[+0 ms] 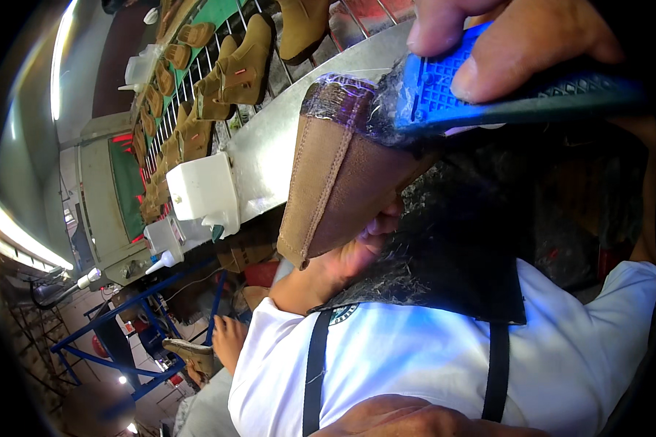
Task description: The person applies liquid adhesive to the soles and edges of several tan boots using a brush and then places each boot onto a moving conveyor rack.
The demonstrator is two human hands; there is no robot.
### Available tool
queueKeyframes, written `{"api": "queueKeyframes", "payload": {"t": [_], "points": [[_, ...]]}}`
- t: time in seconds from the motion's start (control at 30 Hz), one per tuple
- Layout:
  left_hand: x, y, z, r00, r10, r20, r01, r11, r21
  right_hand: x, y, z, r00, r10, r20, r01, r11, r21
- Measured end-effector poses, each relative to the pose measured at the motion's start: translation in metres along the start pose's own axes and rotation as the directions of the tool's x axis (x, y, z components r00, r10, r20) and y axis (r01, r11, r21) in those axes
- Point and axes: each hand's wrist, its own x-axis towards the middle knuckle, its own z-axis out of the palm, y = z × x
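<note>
My left hand (346, 264) comes from the lower left and grips the near side of a brown boot (328, 175); its fingers partly vanish behind the leather. The boot is held with its dark, glossy-coated bottom edge upward, and a stitched seam runs down its side. My right hand (536, 47), at the upper right, is closed around a blue-and-black brush (441, 79) with a gridded face. Fuzzy dark fibres at the brush's end touch the boot's coated edge. What the brush covers on the boot's far part is hidden.
A wire rack (197, 73) with several tan boots (246, 65) stands beyond a metal ledge (270, 156). White plastic containers (204, 188) sit along that ledge. A black apron (444, 255) hangs over my white shirt. Lower left, another person's hand (228, 341) is near a boot (189, 349) and a blue frame.
</note>
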Motion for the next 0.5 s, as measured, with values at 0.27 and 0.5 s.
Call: {"api": "queueKeyframes", "payload": {"t": [0.27,0.5], "points": [[0.002,-0.007,-0.014,0.998,-0.067,0.003,0.067,0.993,-0.099,0.000,0.006,0.010,1.000,-0.031,0.002,0.030,0.999,0.029],[0.008,-0.012,-0.021,0.987,-0.147,0.066,0.159,0.954,-0.254,0.002,0.011,0.021,0.998,-0.054,-0.011,0.054,0.997,0.058]]}}
